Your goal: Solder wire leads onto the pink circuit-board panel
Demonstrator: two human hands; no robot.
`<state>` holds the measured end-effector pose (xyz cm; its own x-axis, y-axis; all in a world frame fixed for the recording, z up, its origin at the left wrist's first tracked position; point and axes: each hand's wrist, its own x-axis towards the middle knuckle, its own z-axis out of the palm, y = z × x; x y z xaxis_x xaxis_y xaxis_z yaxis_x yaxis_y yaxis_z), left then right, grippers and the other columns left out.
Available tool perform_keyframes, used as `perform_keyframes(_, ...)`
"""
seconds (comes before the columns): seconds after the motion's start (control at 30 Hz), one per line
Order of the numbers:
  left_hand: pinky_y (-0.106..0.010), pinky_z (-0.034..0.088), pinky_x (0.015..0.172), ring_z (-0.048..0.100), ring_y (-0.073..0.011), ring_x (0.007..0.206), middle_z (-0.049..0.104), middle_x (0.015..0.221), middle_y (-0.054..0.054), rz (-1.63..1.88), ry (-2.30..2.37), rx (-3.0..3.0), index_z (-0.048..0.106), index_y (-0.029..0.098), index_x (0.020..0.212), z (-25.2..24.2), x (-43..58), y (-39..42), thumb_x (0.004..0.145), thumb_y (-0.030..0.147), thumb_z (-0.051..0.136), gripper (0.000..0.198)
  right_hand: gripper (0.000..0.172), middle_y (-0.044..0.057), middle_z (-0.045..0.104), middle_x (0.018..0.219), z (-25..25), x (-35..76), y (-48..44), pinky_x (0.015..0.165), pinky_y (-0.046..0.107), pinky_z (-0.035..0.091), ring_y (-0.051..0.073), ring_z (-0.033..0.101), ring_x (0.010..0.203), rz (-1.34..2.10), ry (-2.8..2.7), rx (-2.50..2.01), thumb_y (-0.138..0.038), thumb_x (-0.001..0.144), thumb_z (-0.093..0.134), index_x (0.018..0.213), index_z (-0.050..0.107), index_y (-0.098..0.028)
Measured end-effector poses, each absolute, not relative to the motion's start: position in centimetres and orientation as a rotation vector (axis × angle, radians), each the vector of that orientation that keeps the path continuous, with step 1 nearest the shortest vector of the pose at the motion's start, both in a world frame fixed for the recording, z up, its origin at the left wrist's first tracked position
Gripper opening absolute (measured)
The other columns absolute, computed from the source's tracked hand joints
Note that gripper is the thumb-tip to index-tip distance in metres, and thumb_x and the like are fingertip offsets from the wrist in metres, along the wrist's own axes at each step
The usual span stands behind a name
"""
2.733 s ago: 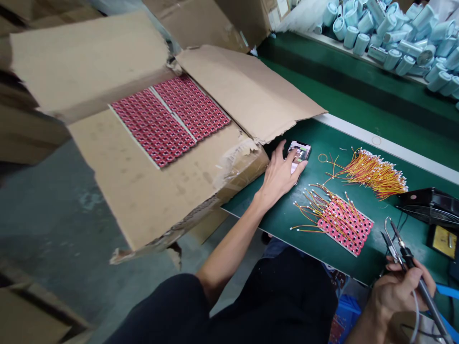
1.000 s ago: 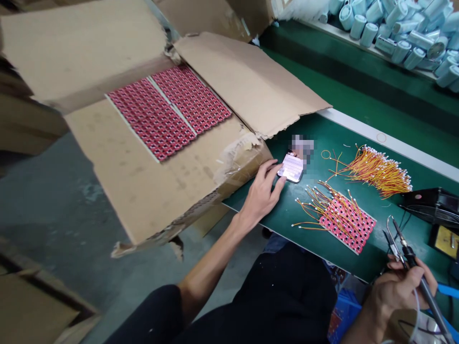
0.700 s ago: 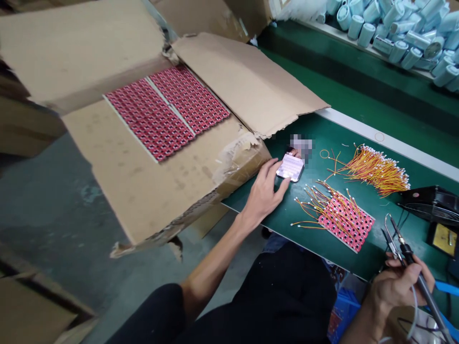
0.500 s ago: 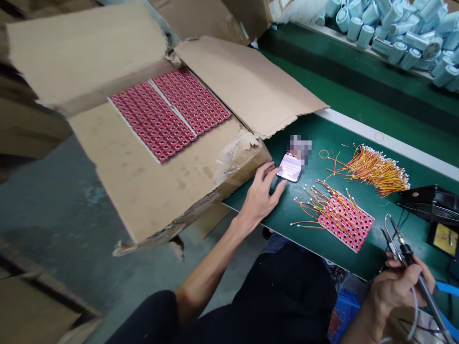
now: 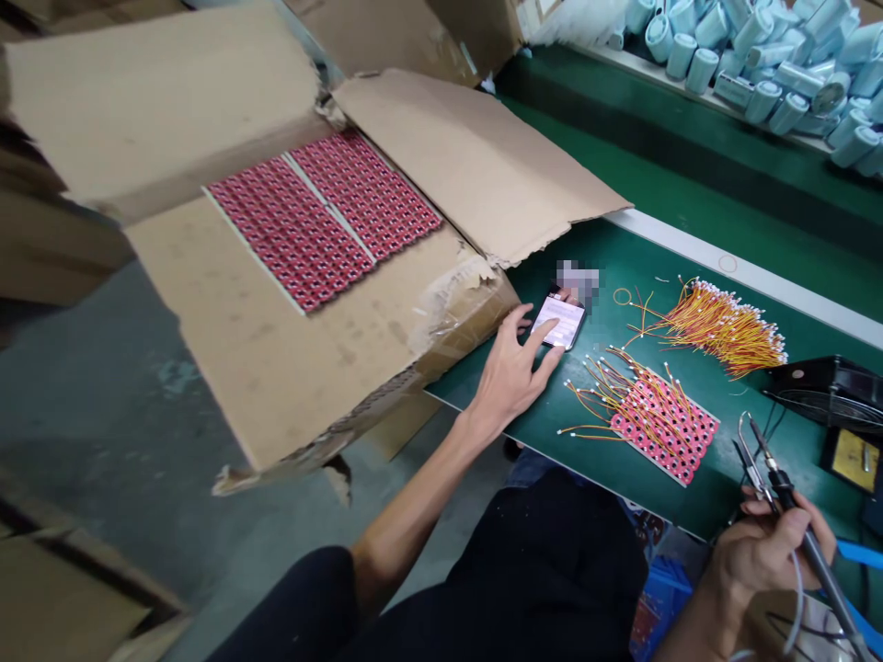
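My left hand (image 5: 511,372) is at the near side of a phone (image 5: 560,318) with a lit screen, its fingers apart and one fingertip over the glass. The phone lies flat on the green bench. In my right hand (image 5: 769,552), at the lower right, is a soldering iron (image 5: 783,483) with a thin metal solder feeder beside its tip, both pointing up and away from me. Between my hands lies a panel of red circuit boards (image 5: 680,432), with several red and yellow wires (image 5: 600,395) across its far left part.
A bundle of wires with white connectors (image 5: 731,322) lies farther back. On the left, an open cardboard box (image 5: 290,386) bears two larger red board panels (image 5: 296,239). A black fan (image 5: 828,391) stands right; pale blue cylinders (image 5: 765,74) are piled behind.
My left hand has shifted slightly right, and a finger has moved from the phone's edge over its screen. The right hand keeps the soldering iron in place.
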<state>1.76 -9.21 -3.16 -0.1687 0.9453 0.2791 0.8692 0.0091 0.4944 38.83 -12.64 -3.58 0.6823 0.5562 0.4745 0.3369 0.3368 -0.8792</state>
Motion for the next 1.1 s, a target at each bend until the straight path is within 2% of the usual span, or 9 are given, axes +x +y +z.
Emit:
perform_keyframes(0.2, -0.058, 0.057, 0.112, 0.06, -0.0309, 0.125, 0.041, 0.156, -0.019, 0.889, 2.148, 1.924, 0.055, 0.021, 0.144, -3.2, 1.5, -9.0, 0.109, 0.055, 0.044, 0.051, 0.026, -0.007, 0.06, 0.054, -3.3, 38.4, -12.9, 0.043, 0.039, 0.06, 0.018, 0.055, 0.041, 0.167, -0.87, -1.296, -0.044, 0.08, 0.073, 0.096, 0.07, -0.024)
perform_keyframes(0.5, -0.057, 0.054, 0.116, 0.06, -0.0317, 0.123, 0.047, 0.15, -0.022, 0.907, 2.179, 1.88, 0.051, 0.014, 0.15, -3.2, 1.6, -8.0, 0.109, 0.056, 0.04, 0.059, 0.026, -0.008, 0.059, 0.053, -3.5, 38.7, -12.7, 0.037, 0.039, 0.056, 0.019, 0.052, 0.038, 0.158, -0.858, -1.306, -0.046, 0.077, 0.073, 0.093, 0.068, -0.025)
perform_keyframes(0.73, -0.059, 0.053, 0.116, 0.06, -0.0323, 0.122, 0.047, 0.149, -0.022, 0.901, 2.183, 1.884, 0.052, 0.014, 0.149, -3.4, 1.5, -7.8, 0.109, 0.055, 0.041, 0.058, 0.028, -0.008, 0.057, 0.051, -3.3, 38.7, -12.6, 0.037, 0.038, 0.055, 0.018, 0.051, 0.037, 0.169, -0.845, -1.314, -0.047, 0.075, 0.073, 0.09, 0.065, -0.024)
perform_keyframes(0.9, -0.059, 0.053, 0.117, 0.058, -0.0322, 0.13, 0.042, 0.154, -0.019, 0.926, 2.139, 1.911, 0.05, 0.021, 0.152, -3.4, 1.8, -8.8, 0.108, 0.054, 0.044, 0.055, 0.029, -0.009, 0.055, 0.049, -2.6, 38.1, -12.4, 0.036, 0.039, 0.054, 0.019, 0.048, 0.034, 0.159, -0.835, -1.337, -0.049, 0.075, 0.072, 0.087, 0.062, -0.024)
perform_keyframes(1.1, -0.059, 0.055, 0.115, 0.057, -0.0327, 0.136, 0.036, 0.162, -0.012, 0.922, 2.099, 1.954, 0.065, 0.029, 0.138, -3.0, 2.1, -9.8, 0.106, 0.048, 0.052, 0.039, 0.031, -0.009, 0.053, 0.046, -2.2, 37.8, -12.1, 0.035, 0.04, 0.053, 0.019, 0.046, 0.032, 0.156, -0.821, -1.345, -0.051, 0.073, 0.072, 0.085, 0.062, -0.025)
